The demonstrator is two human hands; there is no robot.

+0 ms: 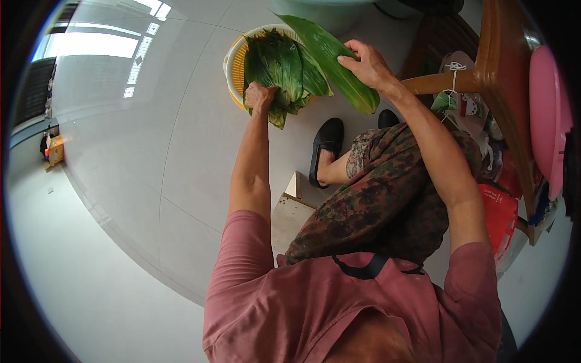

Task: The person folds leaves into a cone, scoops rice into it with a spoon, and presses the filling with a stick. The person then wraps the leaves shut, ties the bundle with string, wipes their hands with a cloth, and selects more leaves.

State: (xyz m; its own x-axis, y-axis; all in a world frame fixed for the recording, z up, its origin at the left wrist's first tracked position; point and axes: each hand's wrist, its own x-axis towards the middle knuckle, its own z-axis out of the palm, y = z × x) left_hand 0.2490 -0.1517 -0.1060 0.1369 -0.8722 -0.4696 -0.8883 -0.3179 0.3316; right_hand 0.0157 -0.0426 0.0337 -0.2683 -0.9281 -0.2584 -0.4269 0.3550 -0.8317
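Note:
A long, broad green leaf [339, 60] is pinched in my right hand [368, 65], thumb on its upper face, held slanting beside the basket. My left hand [260, 95] is closed at the near left side of a pile of similar leaves [284, 63], its fingers curled against them; the fingertips are partly hidden. These darker, folded leaves fill a round yellow basket [237, 62] with a white rim, and some hang over its near edge.
A pale tub [330, 13] stands behind the basket. At right are a wooden chair [493, 66], a pink basin [548, 115] and a red bag [499, 218]. A small wooden stool [290, 212] is by my legs, near a black shoe [328, 142] on the tiled floor [193, 133].

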